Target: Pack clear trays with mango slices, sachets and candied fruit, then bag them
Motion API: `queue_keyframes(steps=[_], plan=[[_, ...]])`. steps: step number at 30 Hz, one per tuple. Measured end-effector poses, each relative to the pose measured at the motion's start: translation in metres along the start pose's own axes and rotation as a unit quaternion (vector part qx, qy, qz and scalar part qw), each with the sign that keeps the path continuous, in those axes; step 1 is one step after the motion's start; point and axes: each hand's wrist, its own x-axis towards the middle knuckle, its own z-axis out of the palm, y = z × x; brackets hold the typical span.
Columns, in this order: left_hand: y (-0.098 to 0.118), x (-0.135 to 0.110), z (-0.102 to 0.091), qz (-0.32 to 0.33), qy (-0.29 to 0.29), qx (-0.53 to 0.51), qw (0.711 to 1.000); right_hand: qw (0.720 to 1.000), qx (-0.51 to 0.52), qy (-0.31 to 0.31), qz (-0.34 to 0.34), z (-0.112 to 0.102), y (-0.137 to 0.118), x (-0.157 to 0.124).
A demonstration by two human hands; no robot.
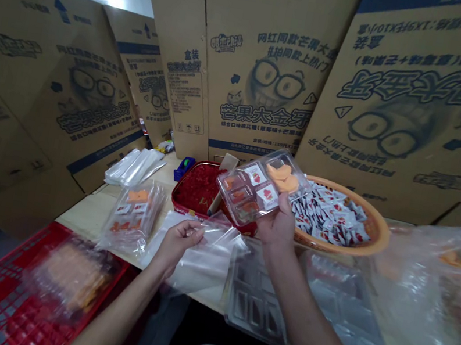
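Holding, right hand (280, 228): one clear moulded tray (264, 160), raised above the table (87, 208), in front of the red tub (176, 202) and orange basket (380, 236); thumb over the near right edge, other fingers mostly hidden beneath. Left hand (178, 244): apart from the right, finger and thumb pinched on a clear bag (219, 233).

Tray contents: orange pieces (283, 176), right; two white sachets (268, 195), middle; darker orange-red pieces, left.

Handling, as judged: tray light, thin-walled, springy, smooth, likely to dent under a squeeze; best taken by the rim and kept level, as a cover cannot be made out. Bag limp, slick, apt to cling; best taken at an edge.

Writing: far middle carton (210, 81), 芒果大金牙, 综合口味棉花糖 below, 小心轻放 at top; far right carton (416, 144), same product name, upside down; left carton (26, 97), same name, smaller in view. Sachets: red print, too small to read
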Motion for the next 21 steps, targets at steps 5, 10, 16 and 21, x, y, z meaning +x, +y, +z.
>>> queue_keyframes(steps=[5, 10, 16, 21], plan=[[0.001, -0.006, -0.001, 0.001, 0.01, 0.023, 1.0, 1.0, -0.008, 0.004, 0.018, 0.002, -0.001, -0.004], [-0.008, -0.009, 0.0, 0.017, 0.032, -0.003, 0.999, 1.0, -0.017, 0.009, 0.019, 0.003, -0.004, -0.007], [-0.005, -0.016, 0.003, 0.002, 0.026, -0.03, 0.999, 0.999, 0.007, 0.011, 0.035, 0.01, -0.005, -0.01], [-0.006, -0.023, 0.004, 0.03, 0.03, 0.009, 0.999, 1.0, -0.004, 0.021, 0.021, 0.011, -0.003, -0.015]])
